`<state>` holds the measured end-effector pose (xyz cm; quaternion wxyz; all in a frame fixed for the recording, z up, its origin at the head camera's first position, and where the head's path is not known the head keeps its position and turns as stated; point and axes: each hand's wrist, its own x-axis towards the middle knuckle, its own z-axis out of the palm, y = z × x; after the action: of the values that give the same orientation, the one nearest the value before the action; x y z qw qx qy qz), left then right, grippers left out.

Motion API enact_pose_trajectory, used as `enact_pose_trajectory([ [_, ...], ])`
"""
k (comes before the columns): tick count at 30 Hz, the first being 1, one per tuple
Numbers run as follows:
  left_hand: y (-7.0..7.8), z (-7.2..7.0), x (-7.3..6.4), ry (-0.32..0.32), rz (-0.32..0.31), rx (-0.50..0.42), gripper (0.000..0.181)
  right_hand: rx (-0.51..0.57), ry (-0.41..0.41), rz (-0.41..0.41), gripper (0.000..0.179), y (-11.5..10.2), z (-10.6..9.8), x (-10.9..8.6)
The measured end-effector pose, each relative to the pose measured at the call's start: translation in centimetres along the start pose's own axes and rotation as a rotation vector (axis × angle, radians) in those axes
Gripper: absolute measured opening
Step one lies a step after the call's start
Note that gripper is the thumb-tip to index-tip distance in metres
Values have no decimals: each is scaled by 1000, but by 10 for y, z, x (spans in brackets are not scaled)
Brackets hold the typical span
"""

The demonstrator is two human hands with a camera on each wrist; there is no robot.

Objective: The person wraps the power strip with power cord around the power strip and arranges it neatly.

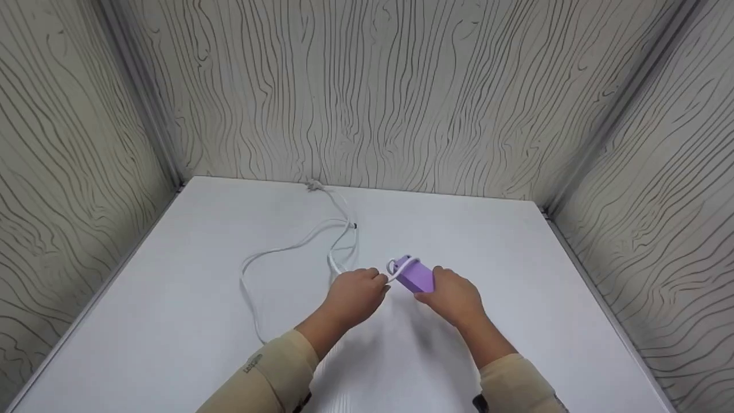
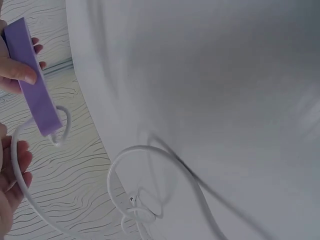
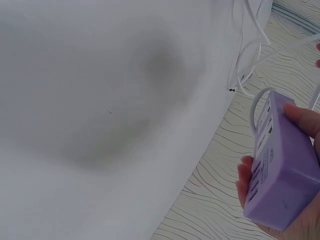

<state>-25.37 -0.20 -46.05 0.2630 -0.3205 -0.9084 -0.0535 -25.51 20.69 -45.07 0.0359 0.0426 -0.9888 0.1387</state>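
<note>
My right hand [image 1: 457, 295] grips a purple power strip [image 3: 285, 160] by its near end, above the white table. In the right wrist view, sockets and slots show on one face, with the thumb on an adjoining side. A white power cord [image 2: 25, 185] leaves the strip's far end and loops over it in the head view. My left hand [image 1: 356, 293] holds this cord close to the strip; in the left wrist view the cord crosses its curled fingers [image 2: 19, 162].
The rest of the cord trails in loose curves over the table [image 1: 189, 275], left of and beyond the left hand. Its plug end [image 1: 313, 184] lies at the table's back edge. Wood-grain patterned panels [image 1: 355, 92] stand behind and at both sides.
</note>
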Motion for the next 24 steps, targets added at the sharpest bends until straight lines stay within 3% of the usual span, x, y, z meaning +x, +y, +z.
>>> enact_pose_trajectory([
  [6, 3, 1, -3, -99, -187, -300, 17, 84, 23, 61, 57, 7, -3, 5],
  [13, -4, 12, -13, -197, -220, -529, 17, 191, 0, 129, 63, 17, -15, 12],
  [18, -9, 25, -22, -248, -247, -581, 16, 223, -27, 128, 65, 21, -19, 14],
  [24, -14, 34, -28, -252, -282, -576, 16, 265, -47, 103, 65, 19, -20, 10],
])
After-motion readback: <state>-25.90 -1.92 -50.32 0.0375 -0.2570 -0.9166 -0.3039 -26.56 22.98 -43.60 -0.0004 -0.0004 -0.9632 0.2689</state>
